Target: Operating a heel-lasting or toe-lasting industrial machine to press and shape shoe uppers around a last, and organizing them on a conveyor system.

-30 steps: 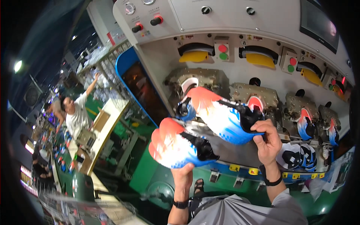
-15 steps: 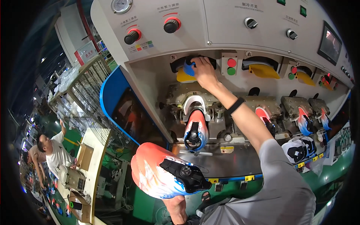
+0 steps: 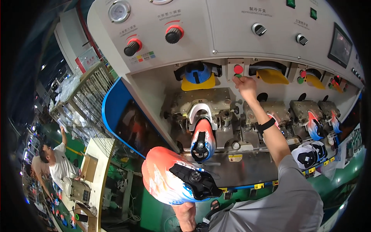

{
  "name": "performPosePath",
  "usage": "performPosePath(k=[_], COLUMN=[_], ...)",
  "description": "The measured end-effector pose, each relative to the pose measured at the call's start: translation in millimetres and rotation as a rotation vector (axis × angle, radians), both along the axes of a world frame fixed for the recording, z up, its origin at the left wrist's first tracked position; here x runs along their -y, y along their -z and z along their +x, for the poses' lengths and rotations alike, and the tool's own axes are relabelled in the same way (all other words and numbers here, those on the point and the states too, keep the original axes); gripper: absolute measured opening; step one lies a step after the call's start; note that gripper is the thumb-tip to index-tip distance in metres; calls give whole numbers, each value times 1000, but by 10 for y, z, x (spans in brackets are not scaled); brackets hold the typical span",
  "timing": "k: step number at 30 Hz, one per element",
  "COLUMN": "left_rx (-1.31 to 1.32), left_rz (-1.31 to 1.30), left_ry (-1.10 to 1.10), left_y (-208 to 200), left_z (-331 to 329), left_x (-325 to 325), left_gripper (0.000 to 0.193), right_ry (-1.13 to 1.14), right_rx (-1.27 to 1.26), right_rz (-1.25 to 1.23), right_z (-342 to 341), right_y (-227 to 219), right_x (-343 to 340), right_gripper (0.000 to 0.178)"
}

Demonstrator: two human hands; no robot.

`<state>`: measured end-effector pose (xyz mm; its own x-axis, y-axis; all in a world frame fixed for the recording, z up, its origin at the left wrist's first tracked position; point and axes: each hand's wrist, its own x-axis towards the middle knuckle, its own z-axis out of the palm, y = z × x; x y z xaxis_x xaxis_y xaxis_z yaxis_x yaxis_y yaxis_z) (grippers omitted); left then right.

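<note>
My left hand (image 3: pixel 185 214) holds up a red, white and blue shoe upper (image 3: pixel 166 176) with a black collar, its fingers mostly hidden behind it. With fingers curled, my right hand (image 3: pixel 246 87) reaches to the green button (image 3: pixel 237 75) below a red button (image 3: pixel 238 69) on the machine. A blue shoe piece (image 3: pixel 198 73) sits over the yellow pad (image 3: pixel 189 84) at the left upper station. Under that station, another upper (image 3: pixel 204 135) in the same colours lies toe-up against a white U-shaped mould (image 3: pixel 200 110).
More yellow pads (image 3: pixel 272 76) and clamps line the machine to the right, with uppers (image 3: pixel 313 125) in them. White and black shoe pieces (image 3: pixel 307 154) rest on its front ledge. A blue side guard (image 3: pixel 112 102) stands left. Beyond, a person (image 3: pixel 60 162) works near a table (image 3: pixel 98 170).
My right hand has let go of the blue piece at the upper left station and moved right and down to the green button. The left hand still holds the upper, slightly further right.
</note>
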<state>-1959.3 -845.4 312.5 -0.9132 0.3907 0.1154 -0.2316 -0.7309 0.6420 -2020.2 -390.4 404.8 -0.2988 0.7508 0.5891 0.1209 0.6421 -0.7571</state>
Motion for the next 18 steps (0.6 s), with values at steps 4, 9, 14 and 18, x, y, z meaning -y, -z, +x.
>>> performPosePath(k=[4,9,14,18], left_rx=[-8,-86,-130,-186], left_rz=[-31,-19,-4,-38], left_ry=[1,-58,-161,-76], left_y=[98,-86,-97,-173], left_z=[92,438,944,1496], left_x=[-85,-215,-589,-1093], left_gripper=[108,99,90,86], right_ry=[160,-52,-1097,-1133], right_rx=[144,169,-66,-87], right_rz=[292,68,-442,120], right_z=[-57,183,1579,3021], right_y=[56,7,-146,-181], right_x=[-340,-161,1143,1631], right_gripper=[45,44,28,42])
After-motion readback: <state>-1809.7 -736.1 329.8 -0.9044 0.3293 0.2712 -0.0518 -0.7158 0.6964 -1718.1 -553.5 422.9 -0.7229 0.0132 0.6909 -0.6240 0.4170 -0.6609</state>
